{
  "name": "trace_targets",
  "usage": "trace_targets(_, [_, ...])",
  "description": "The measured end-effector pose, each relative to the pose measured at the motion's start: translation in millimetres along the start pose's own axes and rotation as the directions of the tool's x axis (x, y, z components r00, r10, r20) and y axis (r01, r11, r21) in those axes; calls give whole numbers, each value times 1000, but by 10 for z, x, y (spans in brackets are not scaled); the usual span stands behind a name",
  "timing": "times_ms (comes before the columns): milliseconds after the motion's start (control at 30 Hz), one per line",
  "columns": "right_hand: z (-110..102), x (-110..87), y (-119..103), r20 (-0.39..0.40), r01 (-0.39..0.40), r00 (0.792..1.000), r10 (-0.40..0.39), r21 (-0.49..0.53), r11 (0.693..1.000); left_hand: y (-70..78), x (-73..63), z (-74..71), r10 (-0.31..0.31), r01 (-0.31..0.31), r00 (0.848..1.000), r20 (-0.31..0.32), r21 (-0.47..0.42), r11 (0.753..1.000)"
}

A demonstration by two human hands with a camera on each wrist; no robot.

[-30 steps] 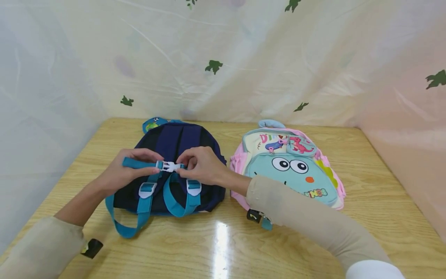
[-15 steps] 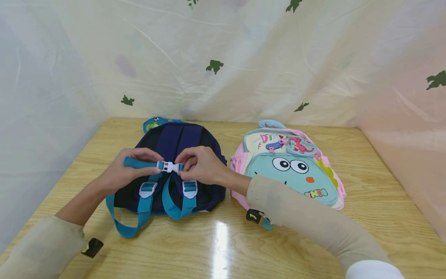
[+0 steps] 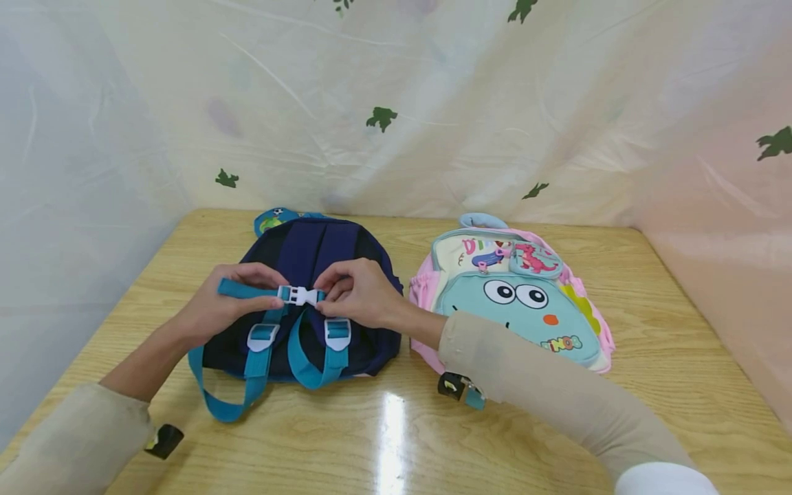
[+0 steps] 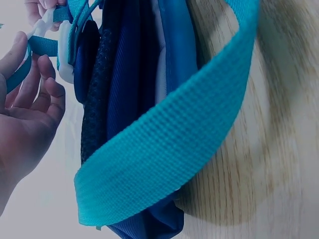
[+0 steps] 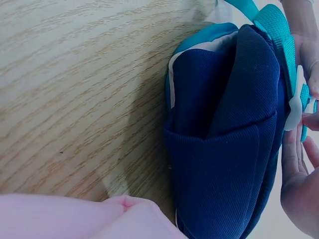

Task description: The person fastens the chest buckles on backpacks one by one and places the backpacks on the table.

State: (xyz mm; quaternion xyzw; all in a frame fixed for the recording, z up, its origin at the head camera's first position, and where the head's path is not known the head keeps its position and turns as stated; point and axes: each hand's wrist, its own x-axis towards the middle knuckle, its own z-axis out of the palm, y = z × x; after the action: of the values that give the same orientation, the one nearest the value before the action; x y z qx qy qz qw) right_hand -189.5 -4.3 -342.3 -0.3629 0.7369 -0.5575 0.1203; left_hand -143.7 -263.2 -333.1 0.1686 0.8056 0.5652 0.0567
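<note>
A navy backpack [image 3: 297, 240] lies on the table with its strap side up. Over its middle sits a white side-release buckle [image 3: 302, 295], its two halves meeting end to end. My left hand [image 3: 225, 302] pinches the left half, and a teal strap end [image 3: 247, 289] passes through those fingers. At the right half, my right hand [image 3: 359, 295] pinches with thumb and fingertips. Below, teal straps [image 3: 229, 410] hang in loops from white sliders [image 3: 262, 337]. In the left wrist view a teal strap [image 4: 169, 134] crosses in front of the bag's side.
To the right lies a pink and light-blue backpack [image 3: 513, 302] with a cartoon face, partly covered by my right forearm. Both stand on a wooden table [image 3: 396, 440]. A pale curtain [image 3: 297, 103] with leaf shapes encloses the back and sides.
The right-hand strap loop and its slider have shifted slightly left. My right fingers have moved a little on the buckle, while my left hand stays almost still.
</note>
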Motion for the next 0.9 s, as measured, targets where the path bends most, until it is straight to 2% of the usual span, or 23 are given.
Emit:
trace_targets(233, [-10, -8, 1, -1, 8, 1000, -8, 1, 1000, -28, 13, -5, 26, -26, 1000, 2, -3, 1000])
trace_targets(900, [-12, -11, -8, -8, 0, 1000, 0, 5, 1000, -40, 7, 21, 28, -28, 1000, -13, -4, 1000])
